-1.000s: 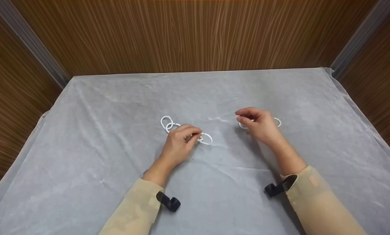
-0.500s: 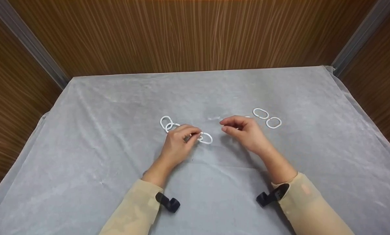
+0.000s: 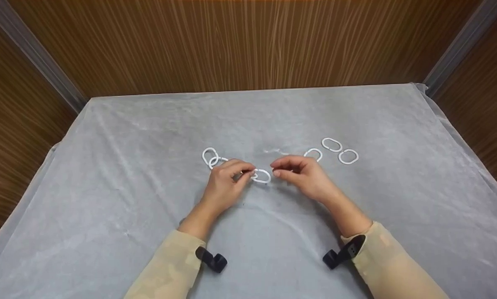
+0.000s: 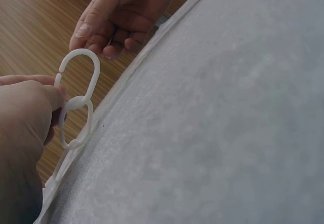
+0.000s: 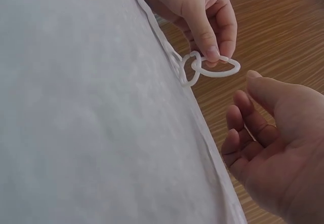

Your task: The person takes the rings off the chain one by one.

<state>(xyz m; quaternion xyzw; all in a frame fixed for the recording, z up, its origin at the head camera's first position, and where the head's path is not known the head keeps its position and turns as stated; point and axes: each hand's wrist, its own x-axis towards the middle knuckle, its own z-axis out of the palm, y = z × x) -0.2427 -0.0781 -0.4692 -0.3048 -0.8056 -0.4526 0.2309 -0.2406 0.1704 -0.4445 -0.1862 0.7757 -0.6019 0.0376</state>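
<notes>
My left hand (image 3: 225,185) pinches a white oval plastic chain link (image 3: 264,181) between thumb and fingertips. A narrow gap breaks the side of this link (image 4: 94,77) by the fingers. A second link (image 4: 88,122) hangs through it, plain in both wrist views. Further white links (image 3: 210,150) lie joined on the cloth to the left of the hand, partly hidden behind it. My right hand (image 3: 308,176) is just right of the pinched link, its fingers loosely bent and nothing between them. In the right wrist view, a small space separates its thumb (image 5: 260,84) from the link.
Several loose white links lie beyond the right hand: one close behind it (image 3: 313,150) and partly covered, another link (image 3: 331,139) farther back, and one more (image 3: 348,162) at the right. Wrinkled grey cloth (image 3: 148,124) covers the table. Wood-grain panels (image 3: 248,45) enclose its back and sides.
From over the loose links, my right hand has moved left and toward me, up to the pinched link, uncovering the loose ones. The left hand keeps its pinch, nearly still.
</notes>
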